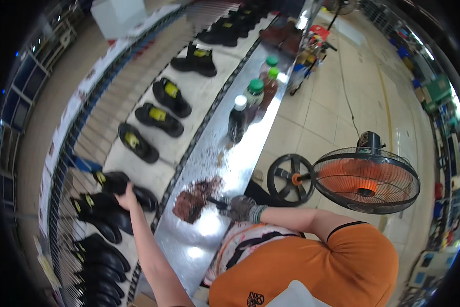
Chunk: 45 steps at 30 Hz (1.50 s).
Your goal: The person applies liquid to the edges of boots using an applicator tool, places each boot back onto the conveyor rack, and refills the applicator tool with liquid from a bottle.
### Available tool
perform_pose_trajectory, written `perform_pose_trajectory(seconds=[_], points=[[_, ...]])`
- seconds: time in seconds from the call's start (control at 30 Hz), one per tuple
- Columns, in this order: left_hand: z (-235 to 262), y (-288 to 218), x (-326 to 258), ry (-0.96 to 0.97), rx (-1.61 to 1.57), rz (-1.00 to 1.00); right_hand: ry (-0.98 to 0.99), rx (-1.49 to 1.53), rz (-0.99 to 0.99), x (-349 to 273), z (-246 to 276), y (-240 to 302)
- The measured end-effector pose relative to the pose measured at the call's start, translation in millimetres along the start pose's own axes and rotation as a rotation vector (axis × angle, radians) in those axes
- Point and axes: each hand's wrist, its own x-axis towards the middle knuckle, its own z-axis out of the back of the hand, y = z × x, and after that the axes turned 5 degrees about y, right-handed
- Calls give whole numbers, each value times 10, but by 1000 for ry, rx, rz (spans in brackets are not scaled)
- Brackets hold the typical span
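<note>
My bare left hand point(127, 198) grips a black shoe point(112, 180) with a yellow patch, at the left edge of the pale conveyor belt point(168, 146). Another black shoe point(146, 197) lies right beside that hand. A dark glove covers my right hand point(242, 209), which is closed round a dark-handled tool point(217, 203) above the metal ledge point(202, 243). The tool's tip points at a reddish-brown, sponge-like block point(188, 206) lying on the metal; whether they touch, I cannot tell. Dark crumbs and smears point(209, 185) surround the block.
Several more black shoes point(102, 258) line the belt, near and far. Bottles with green caps point(255, 91) and one white-capped dark bottle point(237, 120) stand farther along the ledge. At the right are a caged fan point(365, 179) and a black handwheel point(291, 179).
</note>
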Motion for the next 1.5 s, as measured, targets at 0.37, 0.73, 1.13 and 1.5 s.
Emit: perform_pose_trajectory(seconds=[0.37, 0.73, 1.13, 1.5], points=[[1119, -647, -1828, 241, -270, 184, 82, -422, 98, -177, 225, 260], [1644, -428, -3053, -322, 406, -230, -9, -307, 122, -275, 157, 29], [228, -1127, -2963, 717, -673, 409, -53, -619, 388, -677, 156, 1029], [362, -1125, -2873, 687, -734, 431, -41, -527, 417, -771, 201, 803]])
